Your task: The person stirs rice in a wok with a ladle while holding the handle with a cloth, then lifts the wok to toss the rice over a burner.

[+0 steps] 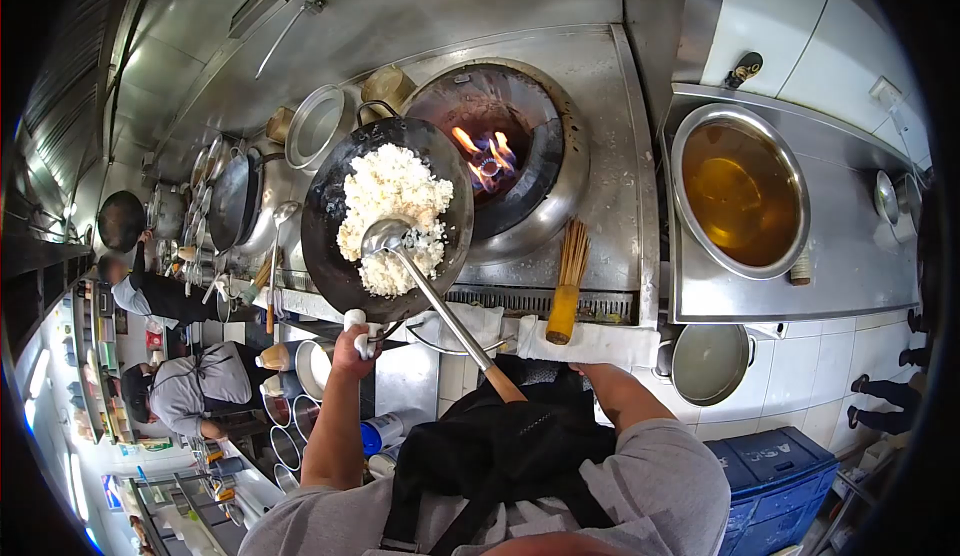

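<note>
My left hand [350,354] grips the near handle of a black wok [322,201], with a folded white cloth [357,328] between hand and handle. The wok sits left of the burner ring, its rim overlapping the ring's edge. White rice [395,191] lies heaped in it. A ladle [432,296] rests with its bowl on the rice, its wooden handle end against my black apron [480,446]. My right hand [588,370] is low by the stove's front edge, near a white towel [600,346]; its fingers are hidden.
Flames [490,159] burn in the open burner [540,121]. A bamboo brush [567,291] lies on the stove front. Right stands a large metal bowl of amber liquid [740,191]. A pot [710,364] and blue bin [770,476] are below. Two people work at left.
</note>
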`<state>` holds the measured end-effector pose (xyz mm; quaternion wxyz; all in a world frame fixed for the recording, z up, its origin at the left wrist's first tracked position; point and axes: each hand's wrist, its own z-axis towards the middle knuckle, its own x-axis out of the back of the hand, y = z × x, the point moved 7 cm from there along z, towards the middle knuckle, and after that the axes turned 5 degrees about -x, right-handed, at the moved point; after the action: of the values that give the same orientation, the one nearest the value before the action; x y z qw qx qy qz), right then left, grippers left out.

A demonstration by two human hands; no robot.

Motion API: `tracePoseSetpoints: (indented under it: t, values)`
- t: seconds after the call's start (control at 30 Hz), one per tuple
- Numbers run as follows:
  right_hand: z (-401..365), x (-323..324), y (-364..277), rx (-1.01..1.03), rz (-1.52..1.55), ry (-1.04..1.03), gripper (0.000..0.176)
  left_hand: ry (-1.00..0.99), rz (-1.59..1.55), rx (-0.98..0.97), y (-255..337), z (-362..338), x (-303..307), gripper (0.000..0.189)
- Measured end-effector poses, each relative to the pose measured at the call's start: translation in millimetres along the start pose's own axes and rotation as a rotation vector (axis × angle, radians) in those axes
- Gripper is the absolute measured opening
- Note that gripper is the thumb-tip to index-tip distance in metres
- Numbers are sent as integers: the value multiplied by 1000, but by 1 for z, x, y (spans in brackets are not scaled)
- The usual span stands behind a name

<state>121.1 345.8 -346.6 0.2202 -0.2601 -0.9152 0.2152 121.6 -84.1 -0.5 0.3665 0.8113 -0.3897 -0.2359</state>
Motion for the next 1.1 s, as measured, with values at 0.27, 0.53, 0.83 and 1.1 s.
tracePoseSetpoints:
  t: [0.27,0.53,0.83,1.1]
  values:
    - [-4,-2,0,58,29,40,44,-24,-14,15,0,2,1,24]
    - [-92,20,2,192,-339,-383,41,68,35,-12,47,-15,-23,22]
    - [-246,153,-308,267,183,-137,70,-181,40,-171,69,61,-114,18]
    - [-299,161,-400,310,226,-3,40,-266,-114,-76,36,110,-157,19]
